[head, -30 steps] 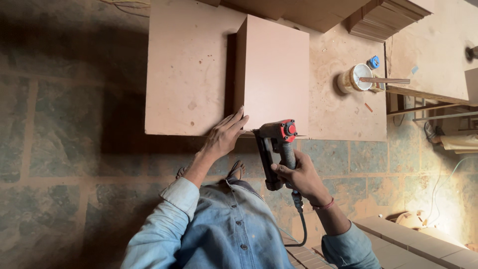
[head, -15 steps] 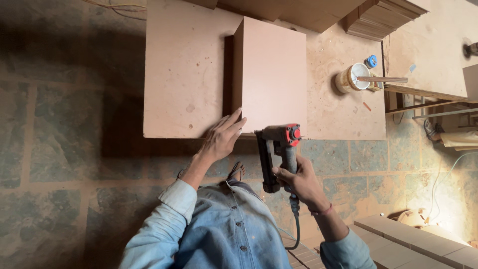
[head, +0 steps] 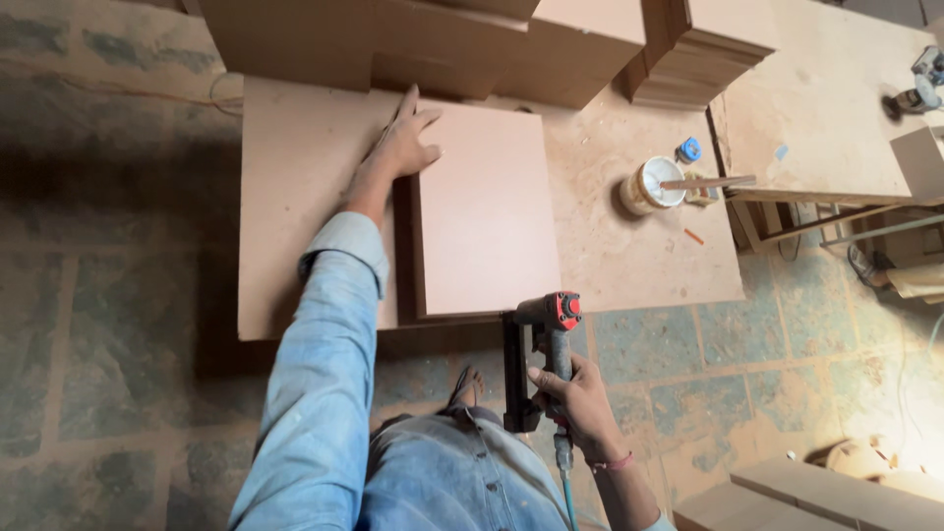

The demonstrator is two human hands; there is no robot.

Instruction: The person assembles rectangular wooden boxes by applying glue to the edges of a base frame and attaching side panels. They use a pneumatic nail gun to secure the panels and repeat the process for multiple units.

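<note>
My left hand (head: 401,146) reaches out flat over the far left corner of an upright brown fibreboard panel (head: 487,211) that stands on a large flat board (head: 295,197). Its fingers are spread and rest on the panel's top edge. My right hand (head: 580,403) grips the handle of a black nail gun (head: 539,344) with a red cap, held just off the near edge of the large board, close to the panel's near right corner. A hose runs down from the gun's handle.
A tub of glue (head: 651,187) with a stick across it and a blue cap (head: 688,149) sit on the board to the right. Stacked boards (head: 708,49) lie at the back, a workbench (head: 836,108) with a power tool (head: 919,88) at right. Stone floor (head: 108,295) spreads on the left.
My left hand has left the panel's near corner and stretched to its far left corner. The view has tilted nearer. The nail gun stays in my right hand near the board's edge.
</note>
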